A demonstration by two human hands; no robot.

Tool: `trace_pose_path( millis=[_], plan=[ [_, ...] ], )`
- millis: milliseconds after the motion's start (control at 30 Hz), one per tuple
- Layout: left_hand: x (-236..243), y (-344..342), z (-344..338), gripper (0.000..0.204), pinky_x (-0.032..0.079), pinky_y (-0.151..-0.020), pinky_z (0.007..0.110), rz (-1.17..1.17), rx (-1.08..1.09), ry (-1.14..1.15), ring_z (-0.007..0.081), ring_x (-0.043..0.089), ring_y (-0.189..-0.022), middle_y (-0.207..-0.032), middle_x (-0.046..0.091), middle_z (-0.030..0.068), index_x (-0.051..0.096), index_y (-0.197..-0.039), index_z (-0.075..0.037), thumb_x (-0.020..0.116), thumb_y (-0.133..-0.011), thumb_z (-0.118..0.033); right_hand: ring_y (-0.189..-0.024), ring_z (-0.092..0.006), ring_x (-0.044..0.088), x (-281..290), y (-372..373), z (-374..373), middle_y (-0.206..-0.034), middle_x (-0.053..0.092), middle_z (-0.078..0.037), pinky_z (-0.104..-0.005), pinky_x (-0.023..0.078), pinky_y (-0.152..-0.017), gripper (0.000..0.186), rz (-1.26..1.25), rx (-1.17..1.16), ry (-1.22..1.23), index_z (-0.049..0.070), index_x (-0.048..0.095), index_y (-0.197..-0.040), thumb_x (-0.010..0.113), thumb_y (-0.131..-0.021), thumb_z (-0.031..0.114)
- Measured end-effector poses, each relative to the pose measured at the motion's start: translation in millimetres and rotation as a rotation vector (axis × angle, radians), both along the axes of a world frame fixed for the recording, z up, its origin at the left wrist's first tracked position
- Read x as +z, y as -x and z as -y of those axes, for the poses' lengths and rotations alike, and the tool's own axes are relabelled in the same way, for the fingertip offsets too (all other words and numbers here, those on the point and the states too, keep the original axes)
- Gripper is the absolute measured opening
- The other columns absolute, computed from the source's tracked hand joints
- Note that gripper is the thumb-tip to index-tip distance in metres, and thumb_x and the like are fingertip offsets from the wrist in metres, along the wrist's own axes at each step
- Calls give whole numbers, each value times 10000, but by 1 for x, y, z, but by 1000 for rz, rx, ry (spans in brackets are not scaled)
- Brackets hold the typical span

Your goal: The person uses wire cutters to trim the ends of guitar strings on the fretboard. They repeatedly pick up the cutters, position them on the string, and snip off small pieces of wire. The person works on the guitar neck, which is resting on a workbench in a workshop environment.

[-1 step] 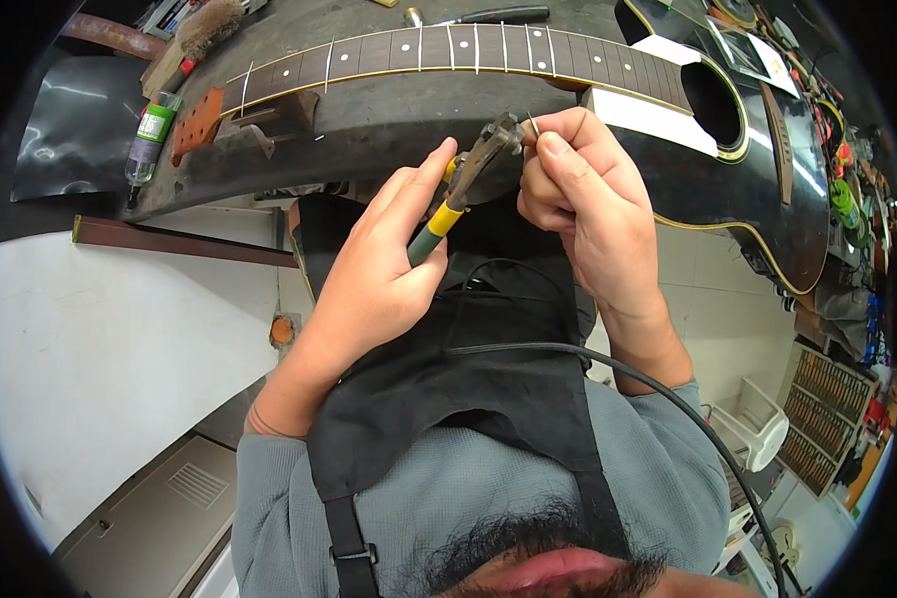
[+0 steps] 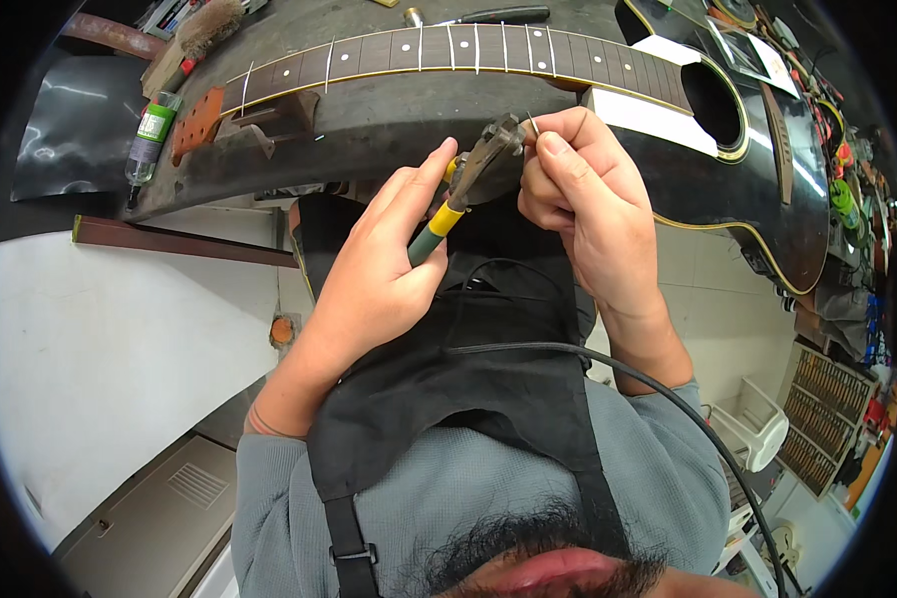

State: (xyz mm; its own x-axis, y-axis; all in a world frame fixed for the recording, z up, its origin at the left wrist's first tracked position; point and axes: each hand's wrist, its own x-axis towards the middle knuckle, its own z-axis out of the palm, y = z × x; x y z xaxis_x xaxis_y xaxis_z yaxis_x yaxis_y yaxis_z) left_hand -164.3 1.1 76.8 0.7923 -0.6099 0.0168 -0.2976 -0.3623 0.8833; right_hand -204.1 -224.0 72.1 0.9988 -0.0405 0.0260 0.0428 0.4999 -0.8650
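Observation:
My left hand [image 2: 374,269] is closed round pliers [image 2: 480,167] with green and yellow handles, their blunt dark jaws pointing up and to the right. Between the thumb and forefinger of my right hand [image 2: 603,204] is a short piece of fret wire [image 2: 533,124], thin and upright beside the jaws. Whether the jaws touch the wire I cannot tell. Beyond both hands lies a black acoustic guitar [image 2: 688,184]. Its dark fretboard [image 2: 379,56] has pale dots and several bright metal lines across it, and the orange-brown headstock [image 2: 198,125] lies at the left.
White sheets [image 2: 658,122] cover the guitar body on both sides of the fretboard end. A green-labelled bottle [image 2: 152,137] and a brush [image 2: 209,28] are at the far left. A black cable [image 2: 618,361] crosses my apron. A compartment rack [image 2: 822,419] stands at the right.

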Motion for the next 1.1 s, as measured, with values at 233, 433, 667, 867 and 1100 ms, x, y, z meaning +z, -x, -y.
trace_pose_path(
  millis=[233, 433, 667, 867, 1100],
  plan=[
    [2, 1, 1, 847, 489, -1105, 346, 29, -5, -10, 237, 645, -1155, -1324, 627, 136, 452, -1694, -75, 533, -882, 151, -792, -13, 518, 2, 3, -10, -996, 640, 3, -206, 437, -679, 142, 59, -182, 271, -19, 594, -1254, 597, -1154, 83],
    [3, 1, 0, 881, 481, -1118, 348, 66, -12, -29, 246, 642, -1182, -1329, 625, 138, 444, -1698, -72, 527, -850, 149, -839, -12, 557, 4, 3, -14, -1027, 663, -4, -197, 466, -732, 119, 83, -223, 316, -15, 603, -1240, 615, -1135, 40],
    [3, 0, -1, 888, 492, -1102, 348, 68, -19, -52, 245, 644, -1158, -1313, 626, 143, 441, -1701, -71, 516, -844, 153, -845, -14, 560, 6, 3, -13, -1010, 667, -3, -202, 469, -741, 116, 88, -217, 344, -17, 602, -1233, 619, -1131, 34],
    [1, 1, -2, 845, 506, -1070, 336, 52, -18, -50, 229, 639, -1118, -1278, 625, 138, 458, -1696, -73, 515, -883, 152, -901, -27, 608, 5, 2, -9, -1024, 692, -21, -209, 499, -801, 106, 105, -198, 362, -16, 612, -1218, 626, -1128, 39],
    [2, 3, -1, 693, 510, -1035, 325, 40, -21, -55, 208, 634, -1079, -1194, 646, 119, 484, -1678, -67, 581, -1007, 77, -939, -45, 640, 3, 2, -3, -1034, 706, -33, -224, 515, -843, 80, 90, -160, 384, -7, 618, -1196, 625, -1128, 34]
  ],
)
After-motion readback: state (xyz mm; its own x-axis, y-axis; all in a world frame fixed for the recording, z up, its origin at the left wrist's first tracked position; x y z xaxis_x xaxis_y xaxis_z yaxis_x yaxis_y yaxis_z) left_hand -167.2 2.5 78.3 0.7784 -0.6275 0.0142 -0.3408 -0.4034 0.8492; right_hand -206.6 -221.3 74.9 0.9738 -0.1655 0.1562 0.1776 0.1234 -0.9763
